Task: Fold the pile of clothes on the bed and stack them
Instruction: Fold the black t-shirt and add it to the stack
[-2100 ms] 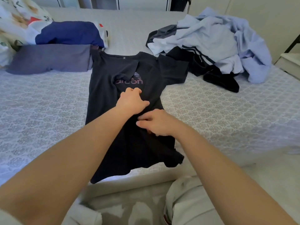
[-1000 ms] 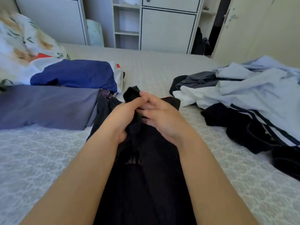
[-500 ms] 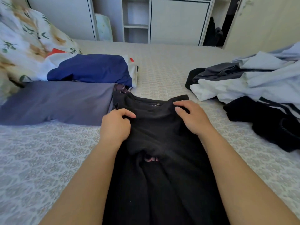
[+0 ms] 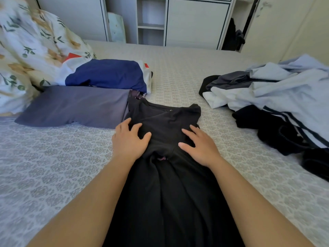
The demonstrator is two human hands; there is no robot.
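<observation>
Black T-shirt (image 4: 170,193), narrowed to a long strip, lies on the bed (image 4: 53,166) with its long axis running straight away from the person: hem end nearest, between the forearms, collar end farthest. Both hands rest flat on its upper part, fingers spread and pressing the cloth, neither pinching it. The left hand (image 4: 128,142) sits on the strip's left edge, the right hand (image 4: 199,147) on its right edge, level with each other and equally near the collar. A small patch of pink print shows in a crease between them. Judged from this layout, the coming fold runs along the long axis, bringing one end over the other, and either hand could start it.

Just beyond the collar, to the left, lies a folded grey garment (image 4: 74,106), touching the shirt's shoulder, with a folded navy garment (image 4: 108,73) behind it. Well apart on the right lies the unfolded pile of clothes (image 4: 277,97). Farthest back stands a white wardrobe (image 4: 194,22).
</observation>
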